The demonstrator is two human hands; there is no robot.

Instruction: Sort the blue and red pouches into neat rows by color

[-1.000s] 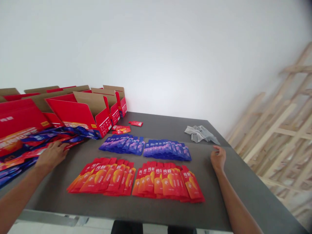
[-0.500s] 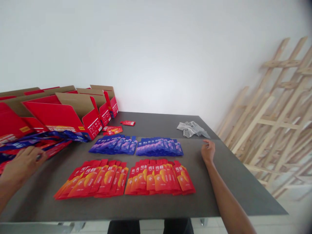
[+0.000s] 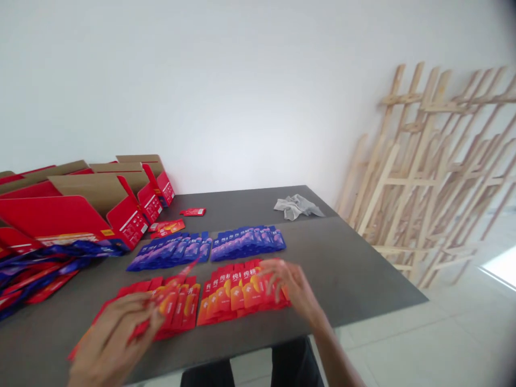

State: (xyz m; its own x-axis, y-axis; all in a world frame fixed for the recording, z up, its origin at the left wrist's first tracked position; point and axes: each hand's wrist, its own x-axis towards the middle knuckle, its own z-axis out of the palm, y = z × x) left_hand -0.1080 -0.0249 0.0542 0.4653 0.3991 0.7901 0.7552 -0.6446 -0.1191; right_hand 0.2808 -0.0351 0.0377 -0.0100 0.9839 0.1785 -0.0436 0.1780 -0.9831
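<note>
My left hand [image 3: 110, 338] is raised over the near left of the grey table [image 3: 346, 274], pinching a red packet [image 3: 165, 298] that points up and to the right. My right hand [image 3: 292, 287], blurred, hovers with fingers spread over the right fan of red packets [image 3: 237, 290]. A second fan of red packets [image 3: 181, 301] lies left of it, partly hidden by my left hand. Behind them lie two fans of blue packets [image 3: 169, 250] [image 3: 248, 242].
Open red cardboard boxes [image 3: 80, 209] stand along the left, with a heap of loose red and blue packets [image 3: 36, 269] before them. A few stray red packets [image 3: 193, 212] and a grey cloth [image 3: 296, 207] lie at the back. Wooden frames [image 3: 435, 166] lean against the right wall.
My left hand left the heap at the left and came up front holding a red packet. My right hand moved from the table's right side to over the red packets. The view swung right.
</note>
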